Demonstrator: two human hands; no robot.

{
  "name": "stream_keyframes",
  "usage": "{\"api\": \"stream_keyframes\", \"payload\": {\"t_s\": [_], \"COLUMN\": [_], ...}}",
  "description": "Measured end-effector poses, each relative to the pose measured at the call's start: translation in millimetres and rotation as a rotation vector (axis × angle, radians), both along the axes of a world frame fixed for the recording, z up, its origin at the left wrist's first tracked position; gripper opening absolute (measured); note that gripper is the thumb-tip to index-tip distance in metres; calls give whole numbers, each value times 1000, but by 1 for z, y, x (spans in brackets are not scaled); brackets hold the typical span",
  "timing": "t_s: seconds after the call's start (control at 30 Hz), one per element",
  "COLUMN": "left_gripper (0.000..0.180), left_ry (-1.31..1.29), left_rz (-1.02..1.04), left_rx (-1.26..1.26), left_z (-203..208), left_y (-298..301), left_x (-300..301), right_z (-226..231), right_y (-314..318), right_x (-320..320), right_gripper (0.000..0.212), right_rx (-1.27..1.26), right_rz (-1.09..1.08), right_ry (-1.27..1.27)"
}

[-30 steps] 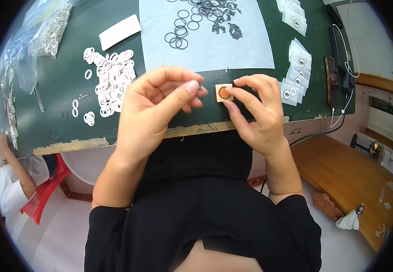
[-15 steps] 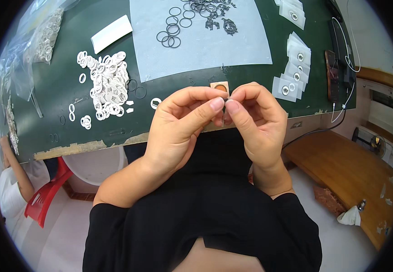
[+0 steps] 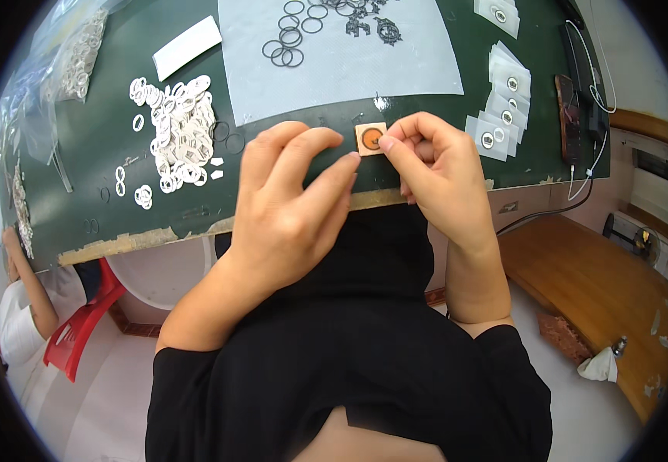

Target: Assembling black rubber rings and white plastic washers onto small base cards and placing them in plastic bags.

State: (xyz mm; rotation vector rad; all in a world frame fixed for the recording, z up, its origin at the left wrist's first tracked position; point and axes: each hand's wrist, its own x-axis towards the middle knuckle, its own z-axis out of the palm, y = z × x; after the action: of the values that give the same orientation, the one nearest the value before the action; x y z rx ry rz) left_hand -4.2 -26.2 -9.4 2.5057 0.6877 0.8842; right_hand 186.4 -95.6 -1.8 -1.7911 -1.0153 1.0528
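Observation:
A small square wooden block [image 3: 362,145] with a round orange recess lies on the green table in front of me. A dark speck or piece shows in the recess, too small to name. My right hand [image 3: 440,171] is at the block's right edge, its thumb and index finger pinched together over the recess. Whatever they hold is hidden. My left hand [image 3: 292,200] hovers at the block's left side, fingers curved and apart, with nothing visible in them. Its index finger and thumb point toward the block.
White ring-shaped pieces [image 3: 184,131] lie heaped at left, near a folded white paper [image 3: 186,48]. Black rings [image 3: 291,37] and black cut-outs [image 3: 388,31] rest on a pale sheet [image 3: 334,85]. Small clear packets [image 3: 507,115] and a phone [image 3: 565,119] lie at right. Another person's arm [image 3: 32,289] shows far left.
My hands have come apart and moved away from my body. The left has opened. The right, still pinched, has reached the block, which now shows more fully.

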Motion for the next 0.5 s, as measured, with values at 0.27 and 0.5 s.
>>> {"api": "stream_keyframes", "payload": {"t_s": [0.27, 0.5], "left_gripper": [28, 28], "left_ry": [-201, 249], "left_rz": [-372, -155], "left_rx": [-158, -663], "left_z": [-3, -77], "left_y": [-25, -41], "left_x": [-12, -47], "right_z": [-7, -4], "right_y": [2, -1], "right_x": [-7, -7], "right_gripper": [14, 21], "right_rx": [25, 107], "right_rz": [-32, -184], "right_ry": [-56, 131]}}
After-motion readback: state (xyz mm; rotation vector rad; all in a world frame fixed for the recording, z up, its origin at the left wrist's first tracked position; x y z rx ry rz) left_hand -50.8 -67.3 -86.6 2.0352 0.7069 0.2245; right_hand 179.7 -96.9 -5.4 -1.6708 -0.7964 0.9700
